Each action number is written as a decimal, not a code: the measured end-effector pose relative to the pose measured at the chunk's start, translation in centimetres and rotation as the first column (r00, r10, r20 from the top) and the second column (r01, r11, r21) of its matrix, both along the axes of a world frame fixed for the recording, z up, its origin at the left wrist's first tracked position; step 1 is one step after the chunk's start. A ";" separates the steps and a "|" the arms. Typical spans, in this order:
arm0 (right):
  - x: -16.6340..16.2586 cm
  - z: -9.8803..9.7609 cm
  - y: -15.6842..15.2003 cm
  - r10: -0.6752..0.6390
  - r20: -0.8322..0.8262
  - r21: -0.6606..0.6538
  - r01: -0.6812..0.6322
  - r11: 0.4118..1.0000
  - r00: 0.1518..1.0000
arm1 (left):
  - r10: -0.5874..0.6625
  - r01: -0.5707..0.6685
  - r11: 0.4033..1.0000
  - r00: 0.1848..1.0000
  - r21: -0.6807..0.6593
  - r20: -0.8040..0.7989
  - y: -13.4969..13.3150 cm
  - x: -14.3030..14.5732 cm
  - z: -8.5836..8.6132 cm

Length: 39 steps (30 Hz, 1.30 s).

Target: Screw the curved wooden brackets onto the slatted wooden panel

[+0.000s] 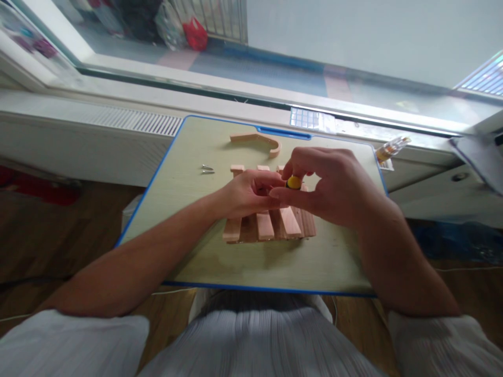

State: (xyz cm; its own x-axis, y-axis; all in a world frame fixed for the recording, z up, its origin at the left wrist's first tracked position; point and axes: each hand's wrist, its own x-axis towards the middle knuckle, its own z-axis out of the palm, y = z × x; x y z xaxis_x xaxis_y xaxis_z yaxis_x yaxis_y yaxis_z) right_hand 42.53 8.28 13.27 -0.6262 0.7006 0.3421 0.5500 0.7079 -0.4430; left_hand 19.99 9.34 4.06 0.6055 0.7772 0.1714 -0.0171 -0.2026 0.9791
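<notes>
My right hand (330, 180) is closed around a small screwdriver (293, 183), of which only the yellow and black handle end shows. My left hand (251, 193) meets it from the left, fingers pinched together; what they hold is hidden. Both hands are above a slatted wooden piece (265, 226), with pale strips lying across darker brown boards. The hands cover the middle of this piece. To the left on the table lie silver screws (207, 169). A curved, hook-shaped wooden part (255, 137) rests behind the hands.
The pale table (188, 256) has a blue rim and a blue slot (283, 133) at its far edge. Beyond it are a window sill and a white radiator (133, 123). A clear bottle-like container (392, 148) stands by the right far corner.
</notes>
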 end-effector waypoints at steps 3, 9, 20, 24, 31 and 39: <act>-0.4 -0.5 -0.1 -0.012 -0.024 0.026 0.012 1.000 1.000 | 0.008 -0.008 1.000 1.000 -0.016 0.004 -0.1 0.1 0.0; -1.1 -1.1 -0.2 -0.033 -0.054 0.073 0.037 0.997 0.998 | -0.002 0.002 0.999 1.000 -0.049 0.010 -0.1 0.2 -0.4; -0.7 -0.3 -0.3 -0.100 0.024 0.056 0.098 0.994 0.995 | 0.023 -0.023 0.999 1.000 -0.024 -0.012 -0.2 0.2 0.3; 0.7 0.7 -0.1 -0.067 0.005 -0.012 0.067 0.998 0.998 | 0.031 -0.026 0.992 0.999 -0.121 0.042 -0.2 0.3 0.0; 2.3 1.8 0.2 0.184 -0.089 -0.161 -0.196 0.967 0.979 | 0.030 -0.027 0.995 0.999 -0.093 0.027 0.0 0.2 -0.7; 2.2 1.4 0.3 0.159 -0.052 -0.098 -0.164 0.982 0.986 | 0.006 -0.007 0.997 1.000 -0.072 -0.018 -0.1 0.0 -0.3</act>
State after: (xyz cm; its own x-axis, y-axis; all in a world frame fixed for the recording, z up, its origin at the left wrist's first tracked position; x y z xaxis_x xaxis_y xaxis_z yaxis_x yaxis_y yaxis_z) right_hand 44.70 8.57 14.68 -0.7197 0.6242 0.3041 0.4105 0.7358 -0.5386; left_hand 20.01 9.24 3.76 0.6028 0.7911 0.1043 0.0010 -0.1314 0.9913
